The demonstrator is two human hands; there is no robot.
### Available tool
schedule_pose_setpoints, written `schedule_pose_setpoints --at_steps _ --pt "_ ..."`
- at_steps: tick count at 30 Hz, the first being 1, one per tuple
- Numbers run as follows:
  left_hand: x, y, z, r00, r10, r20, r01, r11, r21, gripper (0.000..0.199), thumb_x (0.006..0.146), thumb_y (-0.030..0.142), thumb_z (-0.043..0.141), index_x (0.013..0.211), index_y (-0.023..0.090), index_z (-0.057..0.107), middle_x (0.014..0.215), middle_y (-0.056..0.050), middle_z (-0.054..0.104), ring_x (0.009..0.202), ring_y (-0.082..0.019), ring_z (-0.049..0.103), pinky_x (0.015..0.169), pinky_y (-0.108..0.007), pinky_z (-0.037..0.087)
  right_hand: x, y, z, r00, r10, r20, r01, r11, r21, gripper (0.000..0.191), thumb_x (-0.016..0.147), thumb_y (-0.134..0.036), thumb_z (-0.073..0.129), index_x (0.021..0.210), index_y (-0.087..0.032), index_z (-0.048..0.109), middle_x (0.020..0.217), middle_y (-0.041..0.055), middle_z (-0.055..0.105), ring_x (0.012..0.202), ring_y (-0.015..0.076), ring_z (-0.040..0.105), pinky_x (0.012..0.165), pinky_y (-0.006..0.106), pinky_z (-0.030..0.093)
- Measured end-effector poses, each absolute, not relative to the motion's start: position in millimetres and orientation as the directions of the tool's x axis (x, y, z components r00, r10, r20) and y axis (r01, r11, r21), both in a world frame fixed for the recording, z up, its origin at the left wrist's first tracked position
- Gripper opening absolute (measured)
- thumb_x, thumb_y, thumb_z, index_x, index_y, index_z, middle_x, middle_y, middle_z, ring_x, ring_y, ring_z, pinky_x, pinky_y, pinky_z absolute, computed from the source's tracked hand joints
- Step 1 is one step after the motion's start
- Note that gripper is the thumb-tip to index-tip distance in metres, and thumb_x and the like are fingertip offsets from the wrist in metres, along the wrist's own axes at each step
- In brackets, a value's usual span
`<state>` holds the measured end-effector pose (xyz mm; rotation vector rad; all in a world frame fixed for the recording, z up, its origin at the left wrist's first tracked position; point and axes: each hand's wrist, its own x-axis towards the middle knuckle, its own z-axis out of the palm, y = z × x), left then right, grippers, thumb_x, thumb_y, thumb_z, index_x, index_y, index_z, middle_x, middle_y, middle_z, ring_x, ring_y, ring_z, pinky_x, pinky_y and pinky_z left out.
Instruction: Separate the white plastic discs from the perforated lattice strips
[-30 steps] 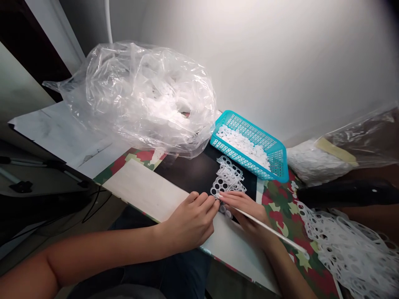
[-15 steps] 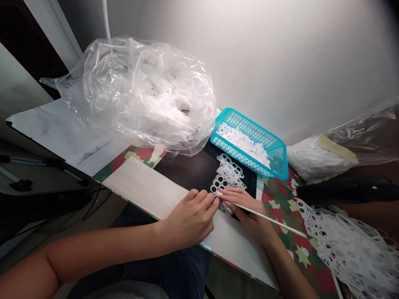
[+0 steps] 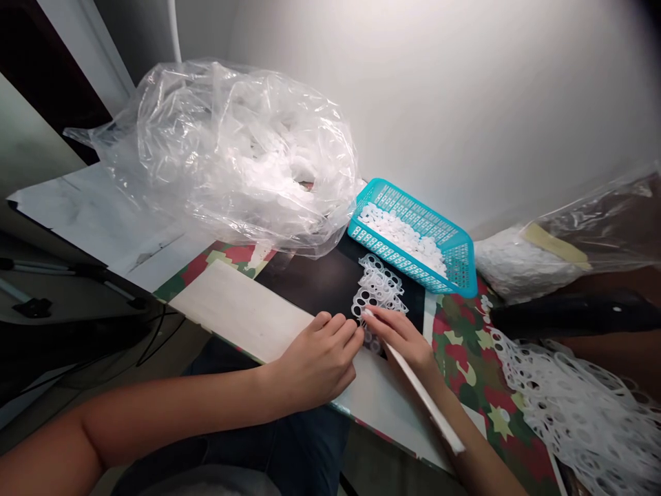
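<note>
My left hand [image 3: 325, 355] is closed, its fingers curled together at the near edge of a small pile of white plastic sheets with round holes [image 3: 382, 286]. What its fingertips pinch is hidden. Close beside them, my right hand [image 3: 405, 337] is closed too. A flat white stick [image 3: 426, 399] runs from under that hand, slanting down toward me along the forearm. At the right fingertips shows a small white piece [image 3: 367, 313], possibly a disc. The holed sheets lie on a black mat [image 3: 320, 286].
A turquoise basket [image 3: 467, 265] of small white pieces stands behind the sheets. Left of it sits a big clear plastic bag [image 3: 206, 151]. Many ring-shaped plastic scraps [image 3: 583, 413] heap up at the right, below another bag of white pieces [image 3: 527, 265]. A pale board [image 3: 242, 310] borders the mat.
My right hand has turned and its fingers have bunched together. The stick's far end has swung from the right down toward me. My left hand has barely moved.
</note>
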<state>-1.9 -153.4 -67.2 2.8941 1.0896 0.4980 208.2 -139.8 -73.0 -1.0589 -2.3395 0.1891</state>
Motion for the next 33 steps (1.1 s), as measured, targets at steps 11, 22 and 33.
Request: schedule_pose_setpoints --at_steps 11,22,33 --pt "-4.1 -153.7 -67.9 0.698 0.668 0.260 0.631 -0.744 0.219 0.036 0.091 0.021 0.040 0.125 0.011 0.049 0.093 -0.006 0.054 0.086 -0.020 0.047 0.079 -0.035 0.031 258.5 -106.0 -34.1 -0.037 0.615 0.787 0.869 0.409 -0.278 0.028 0.091 -0.019 0.054 0.118 -0.021 0.063 0.120 0.0078 0.066 0.110 0.0243 0.062 0.098 0.042 0.049" --pt "-6.4 -169.5 -74.2 0.746 0.551 0.373 0.464 -0.833 0.303 0.040 0.097 0.031 0.037 0.131 0.013 0.046 0.133 -0.007 0.051 0.119 -0.020 0.045 0.103 -0.037 0.024 267.3 -99.6 -30.4 0.005 0.717 0.698 0.807 0.409 -0.426 0.019 0.089 -0.024 0.058 0.102 -0.022 0.070 0.110 0.0073 0.065 0.106 0.0234 0.062 0.092 0.041 0.050" --pt "3.8 -178.4 -79.2 0.849 0.490 0.198 0.467 -0.871 0.155 0.071 0.092 0.050 0.036 0.144 0.002 0.027 0.152 -0.019 0.023 0.141 -0.033 0.019 0.116 -0.044 0.008 236.1 -134.1 -60.5 -0.581 0.765 0.278 0.448 0.585 -0.676 0.022 0.090 -0.012 0.052 0.106 -0.018 0.066 0.098 0.0082 0.068 0.090 0.0156 0.066 0.079 0.027 0.056"
